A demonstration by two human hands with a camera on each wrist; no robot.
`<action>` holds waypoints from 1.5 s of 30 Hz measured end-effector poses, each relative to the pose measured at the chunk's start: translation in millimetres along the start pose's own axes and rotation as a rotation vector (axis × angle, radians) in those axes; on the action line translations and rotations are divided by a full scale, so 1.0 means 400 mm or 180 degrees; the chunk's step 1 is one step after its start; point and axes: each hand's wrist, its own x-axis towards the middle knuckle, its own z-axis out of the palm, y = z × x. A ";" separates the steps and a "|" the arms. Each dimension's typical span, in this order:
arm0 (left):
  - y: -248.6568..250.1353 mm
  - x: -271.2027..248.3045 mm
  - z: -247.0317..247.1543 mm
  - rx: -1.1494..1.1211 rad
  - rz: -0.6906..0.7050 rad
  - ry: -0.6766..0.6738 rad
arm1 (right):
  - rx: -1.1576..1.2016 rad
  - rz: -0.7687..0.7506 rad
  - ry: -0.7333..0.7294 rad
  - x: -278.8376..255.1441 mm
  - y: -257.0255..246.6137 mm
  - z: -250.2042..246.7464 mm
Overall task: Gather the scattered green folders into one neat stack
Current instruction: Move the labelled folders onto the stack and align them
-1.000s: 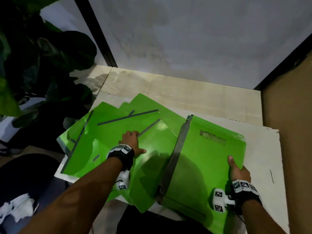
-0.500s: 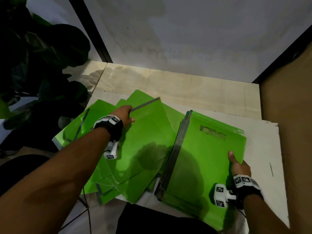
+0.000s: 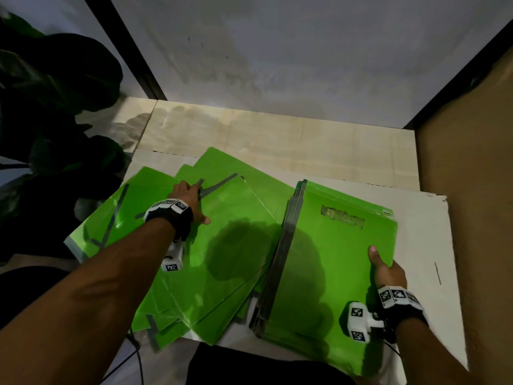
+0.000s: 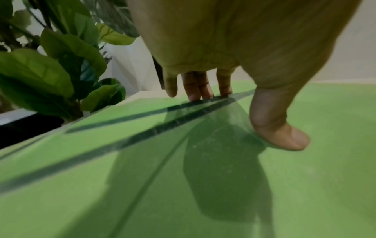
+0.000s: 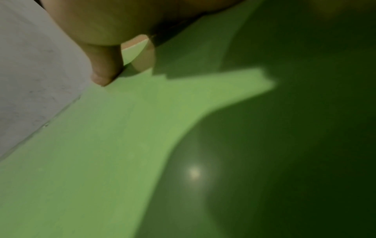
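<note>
Change: my left hand (image 3: 186,200) had moved from the middle of the loose folders (image 3: 222,245) up to their far dark edge.
Meaning: I judged it ready to drag them toward the stack (image 3: 341,262).
Left grip: fingertips (image 4: 200,95) pressing flat, nothing clasped.
Right grip: right hand (image 3: 387,270) clasping the stack's right edge, thumb on top.
Hidden: right fingers under the stack; folder count unclear.

Light: dim room, one source overhead and behind the camera.
Shadows: round head shadow on the loose folders (image 3: 227,245); dark plant (image 3: 55,107) at left.
Glare: small bright spot on the stack (image 5: 194,173) in the right wrist view.
Blur: both wrist views soft.
Distortion: head view edges bow.
</note>
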 end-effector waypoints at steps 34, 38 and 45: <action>0.362 -0.195 0.080 -0.2859 -0.0184 -0.0154 | 0.0044 0.0174 -0.0252 -0.047 -0.025 -0.027; 0.393 -0.215 0.118 -0.2552 0.0129 -0.0294 | 0.0111 0.0201 -0.0101 -0.056 -0.010 -0.016; 0.451 -0.247 0.190 -0.2204 0.0651 0.0017 | 0.0080 0.0145 -0.0233 -0.060 -0.007 -0.018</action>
